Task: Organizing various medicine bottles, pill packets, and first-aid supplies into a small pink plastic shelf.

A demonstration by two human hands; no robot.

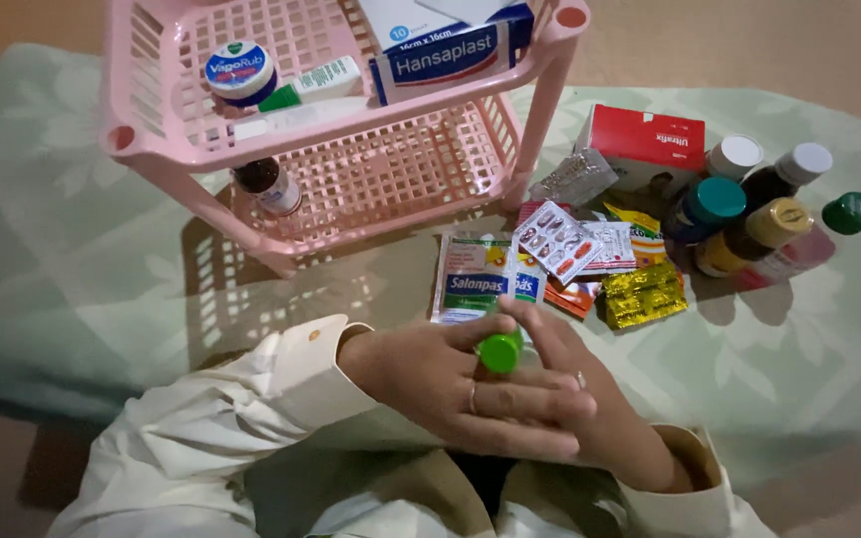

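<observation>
Both hands are meeting at the cloth's near edge: the left hand [460, 384] is wrapping a green-capped bottle [499, 352], cap pointing up. The right hand [575, 399] is lying underneath, fingertips touching the cap; the pink rack [351, 139] is standing beyond.

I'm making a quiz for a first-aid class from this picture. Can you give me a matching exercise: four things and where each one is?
Things:
1. green-capped bottle
2. blue-lidded jar
3. brown bottle
4. red box

Places:
A. lower shelf of the pink rack
B. on the cloth, right of the rack
C. between the two hands
D. top shelf of the rack

Pairs: 1-C, 2-D, 3-A, 4-B
</observation>
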